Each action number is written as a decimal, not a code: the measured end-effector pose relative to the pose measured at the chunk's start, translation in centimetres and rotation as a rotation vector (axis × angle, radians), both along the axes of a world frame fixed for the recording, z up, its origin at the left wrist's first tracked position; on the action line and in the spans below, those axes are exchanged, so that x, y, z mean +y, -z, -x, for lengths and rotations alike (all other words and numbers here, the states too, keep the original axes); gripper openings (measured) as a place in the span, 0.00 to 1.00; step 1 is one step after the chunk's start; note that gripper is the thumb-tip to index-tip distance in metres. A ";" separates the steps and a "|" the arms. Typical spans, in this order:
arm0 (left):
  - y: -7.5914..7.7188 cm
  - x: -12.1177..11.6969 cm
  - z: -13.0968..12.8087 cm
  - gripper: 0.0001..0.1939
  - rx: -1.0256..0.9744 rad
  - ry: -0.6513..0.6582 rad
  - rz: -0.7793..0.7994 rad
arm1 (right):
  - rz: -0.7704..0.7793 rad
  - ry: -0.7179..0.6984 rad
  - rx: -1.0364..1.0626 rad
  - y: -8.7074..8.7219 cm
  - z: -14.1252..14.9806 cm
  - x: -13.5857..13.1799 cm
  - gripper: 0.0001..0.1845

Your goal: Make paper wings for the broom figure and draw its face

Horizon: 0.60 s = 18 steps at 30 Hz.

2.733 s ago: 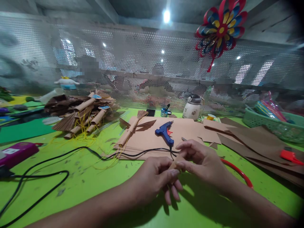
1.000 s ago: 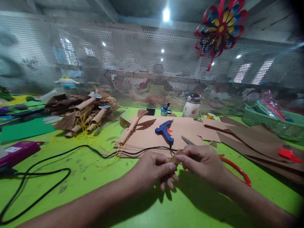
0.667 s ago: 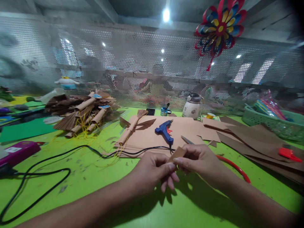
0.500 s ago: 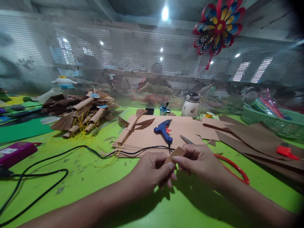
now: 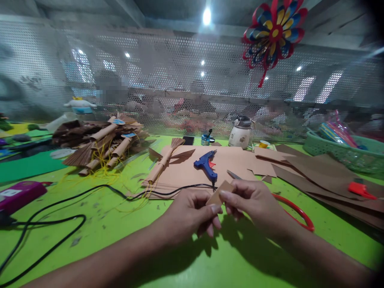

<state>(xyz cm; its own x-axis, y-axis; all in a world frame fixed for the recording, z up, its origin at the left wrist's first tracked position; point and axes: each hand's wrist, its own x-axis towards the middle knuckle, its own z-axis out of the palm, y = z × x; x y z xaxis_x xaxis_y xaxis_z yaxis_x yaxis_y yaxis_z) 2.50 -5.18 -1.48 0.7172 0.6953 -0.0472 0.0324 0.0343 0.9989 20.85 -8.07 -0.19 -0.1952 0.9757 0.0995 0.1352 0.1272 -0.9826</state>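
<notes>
Between both hands I hold a small piece of brown paper (image 5: 221,193) above the green table. My left hand (image 5: 192,214) pinches its lower left end between thumb and fingers. On its right edge, my right hand (image 5: 250,202) grips it with thumb and fingertips. Just beyond lies a blue glue gun (image 5: 207,165) on a stack of brown paper sheets (image 5: 231,156). Scissors with red handles (image 5: 297,210) lie partly under my right hand, their blades (image 5: 233,175) showing past it. Left of the glue gun rests a rolled paper figure with pleated wings (image 5: 163,162).
A pile of similar paper figures (image 5: 114,144) with yellow strings sits at the left. The black cord (image 5: 99,187) crosses the table near a purple device (image 5: 22,196). Farther back stand a white jug (image 5: 240,134) and a green basket (image 5: 345,154). Brown sheets (image 5: 318,176) lie at right.
The paper piece is turned slightly and more of its face shows between my fingers. Both hands stay close together in nearly the same place. The view has shifted slightly.
</notes>
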 end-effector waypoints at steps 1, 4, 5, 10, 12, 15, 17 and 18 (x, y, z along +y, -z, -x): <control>0.0 0.1 0.0 0.12 0.010 -0.004 0.022 | -0.007 0.015 0.015 0.0 -0.2 0.1 0.14; 0.3 0.3 0.2 0.13 0.027 -0.022 0.070 | -0.017 0.060 0.049 0.1 -0.8 0.5 0.14; 0.3 0.3 0.3 0.13 0.023 -0.024 0.072 | -0.016 0.064 0.046 0.1 -0.9 0.6 0.14; 0.2 0.7 0.6 0.15 0.000 -0.153 -0.009 | 0.046 -0.017 -0.029 0.0 -1.1 0.8 0.13; 0.0 0.8 0.7 0.15 -0.015 -0.243 -0.053 | 0.077 -0.060 -0.044 0.0 -1.1 0.8 0.12; -0.2 1.0 0.7 0.13 -0.079 -0.315 -0.089 | 0.097 -0.081 -0.033 0.1 -0.8 0.6 0.13; -0.3 1.1 0.7 0.11 -0.146 -0.326 -0.063 | 0.099 -0.063 -0.014 0.1 -0.5 0.5 0.13; -0.2 1.1 0.6 0.10 -0.178 -0.323 -0.037 | 0.102 -0.047 -0.004 0.1 -0.3 0.5 0.13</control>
